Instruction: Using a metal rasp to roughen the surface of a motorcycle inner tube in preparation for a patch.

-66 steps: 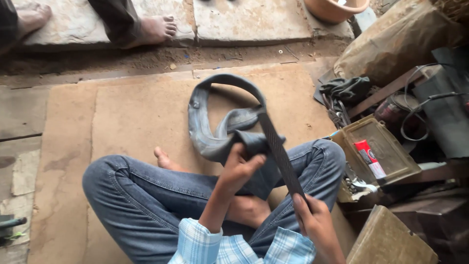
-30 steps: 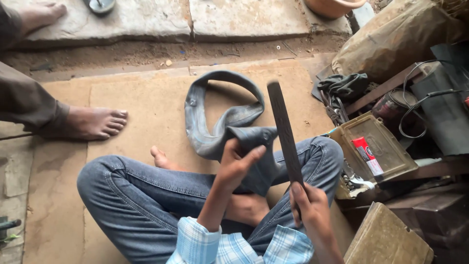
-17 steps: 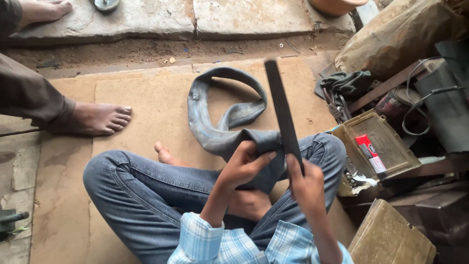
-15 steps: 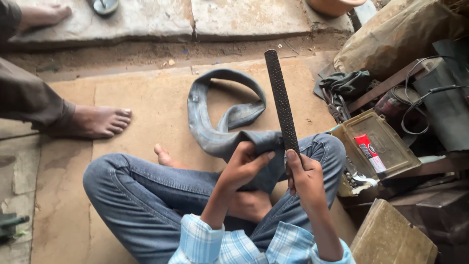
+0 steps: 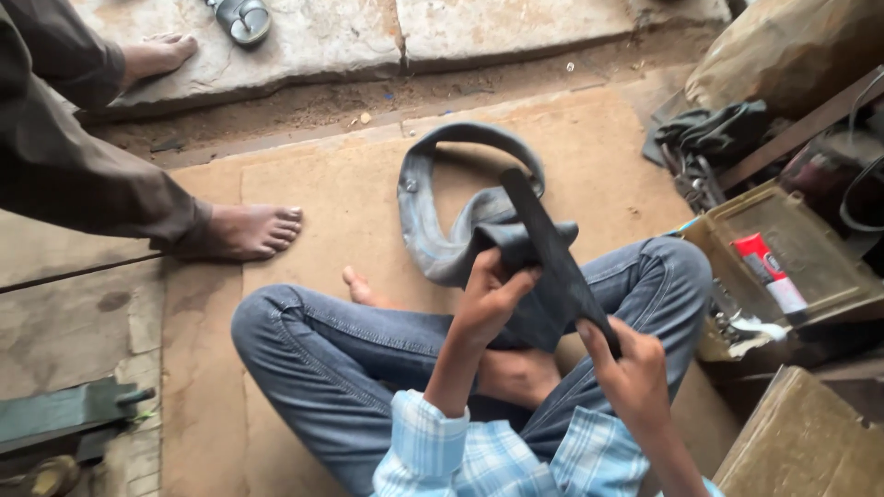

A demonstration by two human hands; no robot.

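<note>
While the left hand (image 5: 488, 299) pinches the folded inner tube (image 5: 460, 230), the right hand (image 5: 631, 368) grips a flat rasp (image 5: 552, 258); a slip could scrape fingers.

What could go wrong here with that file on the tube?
The left hand pinches the rubber tube right beside the dark file held by the right hand; a slip could scrape the fingers. The tube sags loose over the knee, so it may shift. Another person's bare foot stands close by.
</note>
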